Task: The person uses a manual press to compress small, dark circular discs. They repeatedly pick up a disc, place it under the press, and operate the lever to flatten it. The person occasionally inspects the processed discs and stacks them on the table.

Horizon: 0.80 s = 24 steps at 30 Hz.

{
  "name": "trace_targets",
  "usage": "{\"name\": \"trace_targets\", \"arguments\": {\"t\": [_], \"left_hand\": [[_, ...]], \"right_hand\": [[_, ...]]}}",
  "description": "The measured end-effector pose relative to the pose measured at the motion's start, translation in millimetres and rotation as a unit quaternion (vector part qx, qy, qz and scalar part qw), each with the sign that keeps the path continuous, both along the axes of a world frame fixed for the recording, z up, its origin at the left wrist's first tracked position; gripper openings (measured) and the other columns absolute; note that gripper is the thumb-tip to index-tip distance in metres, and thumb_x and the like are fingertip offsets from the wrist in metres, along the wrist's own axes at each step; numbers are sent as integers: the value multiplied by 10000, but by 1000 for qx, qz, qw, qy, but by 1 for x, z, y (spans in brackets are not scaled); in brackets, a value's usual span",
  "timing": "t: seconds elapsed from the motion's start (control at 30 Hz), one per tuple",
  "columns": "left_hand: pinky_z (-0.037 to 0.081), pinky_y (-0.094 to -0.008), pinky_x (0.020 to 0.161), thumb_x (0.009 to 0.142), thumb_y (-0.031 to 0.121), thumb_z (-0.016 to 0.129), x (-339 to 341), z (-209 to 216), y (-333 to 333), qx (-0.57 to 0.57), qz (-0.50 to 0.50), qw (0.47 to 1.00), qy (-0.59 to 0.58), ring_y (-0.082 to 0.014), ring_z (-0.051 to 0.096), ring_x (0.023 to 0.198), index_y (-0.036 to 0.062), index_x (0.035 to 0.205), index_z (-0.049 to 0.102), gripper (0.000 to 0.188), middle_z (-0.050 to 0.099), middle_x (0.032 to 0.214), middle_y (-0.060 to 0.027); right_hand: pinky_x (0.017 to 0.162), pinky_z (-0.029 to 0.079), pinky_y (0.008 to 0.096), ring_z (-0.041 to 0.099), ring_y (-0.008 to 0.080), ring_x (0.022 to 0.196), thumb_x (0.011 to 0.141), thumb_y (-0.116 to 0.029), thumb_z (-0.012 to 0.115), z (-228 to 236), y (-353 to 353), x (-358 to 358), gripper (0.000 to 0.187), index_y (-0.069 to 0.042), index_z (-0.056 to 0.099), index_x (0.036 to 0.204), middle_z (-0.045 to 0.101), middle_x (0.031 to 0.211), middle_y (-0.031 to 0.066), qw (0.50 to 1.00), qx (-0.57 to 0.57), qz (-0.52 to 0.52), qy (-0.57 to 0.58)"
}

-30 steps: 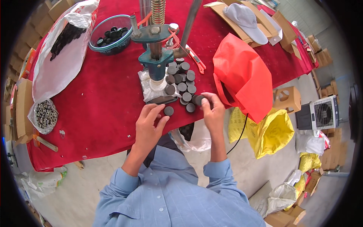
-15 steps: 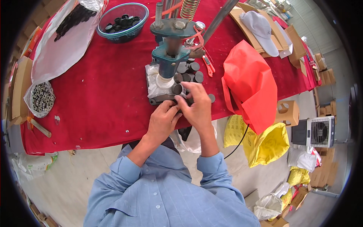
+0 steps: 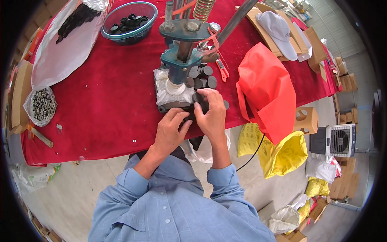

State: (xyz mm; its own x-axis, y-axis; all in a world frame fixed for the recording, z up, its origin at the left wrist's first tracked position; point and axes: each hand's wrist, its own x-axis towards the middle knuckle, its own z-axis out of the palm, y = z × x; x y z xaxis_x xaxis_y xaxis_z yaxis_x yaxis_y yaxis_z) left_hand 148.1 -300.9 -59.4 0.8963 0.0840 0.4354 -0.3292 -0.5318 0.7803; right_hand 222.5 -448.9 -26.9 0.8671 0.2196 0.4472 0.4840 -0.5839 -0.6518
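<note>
A green hand-operated press (image 3: 181,60) stands on the red-covered table in front of me, its ram down over a base wrapped in clear plastic (image 3: 167,90). My right hand (image 3: 213,115) is closed on a black round cap (image 3: 197,97) between thumb and fingers, just right of the ram. At the front edge of the press base, my left hand (image 3: 171,131) has its fingers curled around something dark, mostly hidden. Several more black round caps (image 3: 206,71) lie together to the right of the press, partly behind my right hand.
A clear bowl of black caps (image 3: 131,38) stands at the back left, near a white sack with black pieces (image 3: 66,52). Metal parts fill a small bag (image 3: 43,105); a hammer handle (image 3: 42,137) lies nearby. Rightward are a red cutter knife (image 3: 222,70) and a red bag (image 3: 268,88).
My right hand has shifted slightly right with the cap, away from the ram. The two hands have drawn apart, and the left fingers have opened a little.
</note>
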Motion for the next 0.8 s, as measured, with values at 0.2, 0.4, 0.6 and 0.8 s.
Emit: {"name": "trace_targets", "arguments": {"t": [0.2,0.4,0.6,0.8], "left_hand": [[584,-335,655,852,-15,783,1,-1,2,6,-4,1000,-4,-245,712,773,-14,1065,704,227,668,1058,-137],[591,-341,670,871,-38,745,3,1,1,0,-10,1000,-18,-247,714,779,-20,1040,708,174,670,1024,-136],[583,-320,675,879,-50,731,3,0,1,-22,-9,1000,-5,-231,717,790,-14,1027,716,153,678,1024,-134],[526,-239,692,905,-62,733,-1,10,6,-166,16,986,23,-97,661,813,1,1161,682,268,685,1056,-62]], "right_hand": [[893,482,454,630,333,1064,802,-51,752,8,9,21,515,-85,646,1305,647,1175,133,1000,-3,10,-4],[887,471,470,625,340,1101,820,-66,760,13,17,41,488,-87,662,1298,644,1169,146,989,-141,32,-25],[879,453,468,639,326,1052,855,-53,737,4,9,42,321,-108,703,1169,677,1101,96,997,-45,55,-19],[844,534,401,679,327,1000,814,35,751,27,9,0,317,-66,701,1110,703,1101,112,993,86,78,-14]]}}
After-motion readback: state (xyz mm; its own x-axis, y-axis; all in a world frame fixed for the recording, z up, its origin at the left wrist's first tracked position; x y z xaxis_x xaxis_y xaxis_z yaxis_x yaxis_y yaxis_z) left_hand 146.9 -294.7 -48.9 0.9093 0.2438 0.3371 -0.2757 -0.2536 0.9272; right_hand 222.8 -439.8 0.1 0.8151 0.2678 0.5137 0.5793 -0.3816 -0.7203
